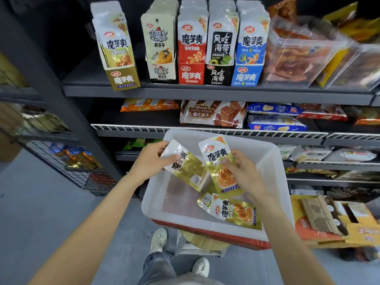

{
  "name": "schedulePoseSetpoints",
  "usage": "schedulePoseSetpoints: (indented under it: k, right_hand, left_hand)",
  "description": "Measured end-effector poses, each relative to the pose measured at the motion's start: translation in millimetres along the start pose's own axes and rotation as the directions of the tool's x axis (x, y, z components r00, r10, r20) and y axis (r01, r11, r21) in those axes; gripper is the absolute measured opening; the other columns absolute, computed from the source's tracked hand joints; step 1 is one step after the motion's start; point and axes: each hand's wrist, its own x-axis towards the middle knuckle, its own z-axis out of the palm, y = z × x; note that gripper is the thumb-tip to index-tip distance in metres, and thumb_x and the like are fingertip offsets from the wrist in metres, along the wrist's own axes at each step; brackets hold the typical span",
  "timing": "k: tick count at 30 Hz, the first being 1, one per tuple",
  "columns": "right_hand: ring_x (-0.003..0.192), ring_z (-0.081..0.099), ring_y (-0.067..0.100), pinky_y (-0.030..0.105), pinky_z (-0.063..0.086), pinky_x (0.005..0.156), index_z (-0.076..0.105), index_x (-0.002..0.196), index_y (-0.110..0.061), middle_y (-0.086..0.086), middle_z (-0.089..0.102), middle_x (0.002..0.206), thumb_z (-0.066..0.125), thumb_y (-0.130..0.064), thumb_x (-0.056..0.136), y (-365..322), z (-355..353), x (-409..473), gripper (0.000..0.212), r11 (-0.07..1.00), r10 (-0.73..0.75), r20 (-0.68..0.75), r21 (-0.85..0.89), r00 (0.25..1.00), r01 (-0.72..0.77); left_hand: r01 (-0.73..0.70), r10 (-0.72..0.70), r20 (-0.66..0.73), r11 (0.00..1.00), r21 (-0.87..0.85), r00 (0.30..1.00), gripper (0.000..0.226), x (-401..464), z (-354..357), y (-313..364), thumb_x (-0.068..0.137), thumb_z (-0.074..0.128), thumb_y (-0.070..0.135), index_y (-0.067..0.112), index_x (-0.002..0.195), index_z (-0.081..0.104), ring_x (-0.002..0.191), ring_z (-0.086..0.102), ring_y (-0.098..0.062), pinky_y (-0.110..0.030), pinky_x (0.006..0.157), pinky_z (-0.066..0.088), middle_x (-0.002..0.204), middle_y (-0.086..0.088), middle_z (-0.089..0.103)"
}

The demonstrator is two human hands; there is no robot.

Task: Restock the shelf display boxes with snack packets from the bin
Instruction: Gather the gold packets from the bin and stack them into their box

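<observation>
a: both hands are busy over the white translucent plastic bin [156, 202]. left hand [151, 161] pinches the top of one gold-and-white foil snack packet [186, 166], tilted. right hand [243, 172] grips a second gold packet [221, 163], held more upright, fingers curled over its middle.

b: anything left in the bin?

a: one more gold foil packet [236, 211] lies flat at the near side, with part of another showing under it. otherwise mostly bare floor, so the bin looks close to empty.

b: and up on the shelf?

a: five upright cardboard display boxes stand in a row on the dark grey shelf [205, 92]. the gold display box [121, 75] at the left end leans a little and holds matching packets, with room behind its front few, as far as i can tell. the cream, red, black and blue boxes beside it look well filled.

b: so near the end?

a: i'd judge so. the two held packets and the few still in the bin seem meant for the gold box. none of them has gone up yet.
</observation>
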Motion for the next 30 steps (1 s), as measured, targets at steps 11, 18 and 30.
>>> schedulePoseSetpoints:
  k: [11, 18, 30]
  right_hand:
    - [0.087, 0.067, 0.011, 0.046, 0.053, 0.082, 0.051, 0.098, -0.036, -0.014, 0.069, 0.092, 0.058, -0.018, 0.093, -29, 17, 3, 0.020, 0.968, -0.188, 0.063, -0.157, 0.980, 0.195]
    - [0.079, 0.068, 0.004, 0.031, 0.056, 0.072, 0.053, 0.095, -0.031, -0.010, 0.070, 0.090, 0.057, -0.016, 0.094, -72, 22, 12, 0.015, 0.959, -0.273, 0.071, -0.061, 0.959, 0.278]
    - [0.100, 0.064, 0.015, 0.040, 0.050, 0.092, 0.056, 0.110, -0.024, 0.003, 0.067, 0.107, 0.061, -0.024, 0.091, -220, 77, 65, 0.019, 0.859, -0.476, -0.106, 0.156, 0.873, 0.488]
  left_hand:
    - [0.110, -0.063, 0.227, 0.973, -0.205, 0.972, 0.039, -16, -22, 8, 0.091, 0.048, -0.002, 0.028, 0.108, 0.068, 0.098, 0.066, -0.011, -0.023, 0.082, 0.054, 0.109, 0.004, 0.071]
    - [-0.268, 0.279, -0.023, 0.939, 0.216, 0.960, 0.029, -32, -55, 20, 0.081, 0.072, 0.008, 0.026, 0.103, 0.072, 0.089, 0.065, 0.004, -0.013, 0.079, 0.050, 0.098, 0.015, 0.071]
    - [-0.433, 0.509, -0.583, 0.857, 0.279, 0.633, 0.026, 15, -197, 79, 0.096, 0.051, 0.033, 0.009, 0.102, 0.059, 0.063, 0.067, -0.008, -0.040, 0.053, 0.057, 0.085, 0.003, 0.064]
